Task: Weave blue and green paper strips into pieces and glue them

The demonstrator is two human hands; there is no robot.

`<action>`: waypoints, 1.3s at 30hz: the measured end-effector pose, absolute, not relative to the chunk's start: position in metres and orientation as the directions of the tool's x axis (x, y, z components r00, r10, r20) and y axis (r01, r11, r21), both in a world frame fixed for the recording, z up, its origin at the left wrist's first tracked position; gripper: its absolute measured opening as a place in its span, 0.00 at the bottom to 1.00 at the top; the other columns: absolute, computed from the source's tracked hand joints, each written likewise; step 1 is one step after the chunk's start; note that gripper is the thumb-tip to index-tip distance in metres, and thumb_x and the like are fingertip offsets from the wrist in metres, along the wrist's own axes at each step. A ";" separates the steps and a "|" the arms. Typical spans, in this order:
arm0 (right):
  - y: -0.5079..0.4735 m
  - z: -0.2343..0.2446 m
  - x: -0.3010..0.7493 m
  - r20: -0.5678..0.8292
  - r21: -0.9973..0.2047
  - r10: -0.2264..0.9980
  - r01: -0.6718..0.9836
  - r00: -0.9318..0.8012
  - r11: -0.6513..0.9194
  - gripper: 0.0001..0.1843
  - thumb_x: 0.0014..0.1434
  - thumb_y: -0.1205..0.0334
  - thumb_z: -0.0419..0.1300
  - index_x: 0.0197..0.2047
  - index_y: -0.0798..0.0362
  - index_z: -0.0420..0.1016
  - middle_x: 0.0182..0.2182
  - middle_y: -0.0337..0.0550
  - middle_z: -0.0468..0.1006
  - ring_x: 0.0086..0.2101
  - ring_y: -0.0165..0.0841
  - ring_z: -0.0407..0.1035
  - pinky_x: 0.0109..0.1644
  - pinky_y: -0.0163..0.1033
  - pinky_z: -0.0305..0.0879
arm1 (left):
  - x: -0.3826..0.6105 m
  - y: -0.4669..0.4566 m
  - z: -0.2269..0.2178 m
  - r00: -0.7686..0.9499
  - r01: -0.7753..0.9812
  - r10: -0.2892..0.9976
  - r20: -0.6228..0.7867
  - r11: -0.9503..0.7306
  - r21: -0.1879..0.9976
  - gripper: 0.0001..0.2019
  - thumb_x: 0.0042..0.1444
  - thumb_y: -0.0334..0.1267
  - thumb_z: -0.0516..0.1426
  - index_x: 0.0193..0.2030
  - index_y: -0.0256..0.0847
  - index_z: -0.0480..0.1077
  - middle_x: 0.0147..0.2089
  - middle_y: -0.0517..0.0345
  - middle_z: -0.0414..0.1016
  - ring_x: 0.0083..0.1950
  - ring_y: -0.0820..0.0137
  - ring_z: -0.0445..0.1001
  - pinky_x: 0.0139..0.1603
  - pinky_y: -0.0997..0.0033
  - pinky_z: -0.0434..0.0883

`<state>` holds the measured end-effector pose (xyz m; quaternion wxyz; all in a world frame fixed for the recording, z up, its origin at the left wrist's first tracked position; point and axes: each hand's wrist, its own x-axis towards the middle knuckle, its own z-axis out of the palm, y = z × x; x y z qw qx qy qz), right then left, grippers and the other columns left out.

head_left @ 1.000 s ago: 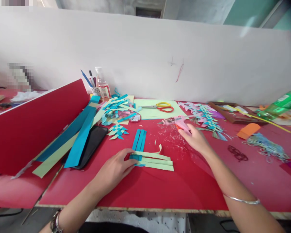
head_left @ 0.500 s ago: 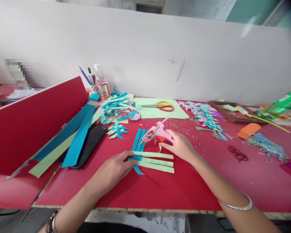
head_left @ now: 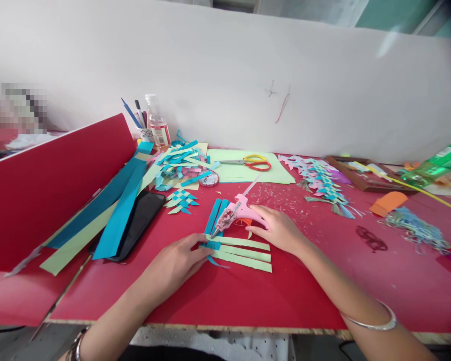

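My right hand (head_left: 276, 228) is wrapped round the handle of a pink hot glue gun (head_left: 231, 213), with a glue stick poking out of its back. The gun's nozzle points down and left, at the crossing of some paper strips. Pale green paper strips (head_left: 244, 255) run to the right from that crossing, and blue strips (head_left: 212, 215) run away from me. My left hand (head_left: 186, 258) pinches the left end of this woven piece against the red table, its fingertips hiding part of the weave.
Scissors (head_left: 261, 163) lie on pale green sheets. Behind my hands are a small woven fish shape (head_left: 182, 200) and a heap of paper scraps (head_left: 180, 163). Long strips cover a black phone (head_left: 141, 225) at left. A clear bottle (head_left: 158, 125), green bottle (head_left: 436, 163) and yarn (head_left: 417, 228) surround the work.
My right hand has lowered the glue gun, bringing its nozzle down to the strip crossing. My left hand stays on the woven piece. The view has shifted slightly.
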<state>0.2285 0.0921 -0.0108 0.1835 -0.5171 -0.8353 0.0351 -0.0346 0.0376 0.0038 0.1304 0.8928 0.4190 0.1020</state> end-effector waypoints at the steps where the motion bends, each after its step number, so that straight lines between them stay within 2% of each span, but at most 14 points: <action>1: 0.092 -0.010 0.228 0.270 -0.246 0.876 0.851 -0.399 0.463 0.27 0.53 0.50 0.52 0.54 0.51 0.60 0.49 0.49 0.69 0.46 0.40 0.66 0.44 0.43 0.67 | -0.035 0.038 0.004 0.628 0.723 0.775 0.071 -0.614 0.316 0.15 0.59 0.36 0.43 0.46 0.46 0.67 0.54 0.51 0.62 0.47 0.66 0.70 0.43 0.70 0.69; 16: 0.089 -0.004 0.226 0.262 -0.203 0.865 0.852 -0.427 0.482 0.22 0.57 0.54 0.49 0.53 0.55 0.62 0.48 0.48 0.69 0.45 0.39 0.66 0.45 0.44 0.67 | -0.036 0.037 0.003 0.630 0.732 0.774 0.062 -0.618 0.287 0.15 0.59 0.37 0.42 0.46 0.48 0.67 0.54 0.53 0.62 0.48 0.66 0.69 0.44 0.70 0.69; 24: 0.091 -0.006 0.227 0.299 -0.183 0.870 0.871 -0.392 0.455 0.21 0.58 0.57 0.47 0.53 0.56 0.62 0.48 0.50 0.69 0.45 0.39 0.66 0.46 0.44 0.66 | -0.036 0.038 0.002 0.629 0.718 0.772 0.093 -0.623 0.310 0.15 0.59 0.37 0.43 0.45 0.46 0.68 0.53 0.52 0.63 0.46 0.67 0.70 0.43 0.72 0.69; 30: 0.092 -0.007 0.227 0.304 -0.209 0.883 0.880 -0.357 0.427 0.21 0.58 0.57 0.47 0.53 0.53 0.62 0.48 0.48 0.69 0.45 0.39 0.66 0.45 0.44 0.66 | -0.036 0.039 0.003 0.636 0.718 0.768 0.081 -0.627 0.302 0.15 0.59 0.37 0.42 0.46 0.47 0.67 0.54 0.52 0.62 0.48 0.66 0.69 0.43 0.70 0.69; 39: 0.094 -0.006 0.229 0.318 -0.166 0.886 0.900 -0.338 0.403 0.21 0.58 0.57 0.46 0.53 0.55 0.62 0.47 0.49 0.70 0.45 0.40 0.66 0.45 0.43 0.65 | -0.037 0.038 0.002 0.641 0.714 0.762 0.091 -0.637 0.291 0.15 0.59 0.36 0.43 0.46 0.47 0.67 0.54 0.52 0.62 0.48 0.66 0.69 0.43 0.71 0.69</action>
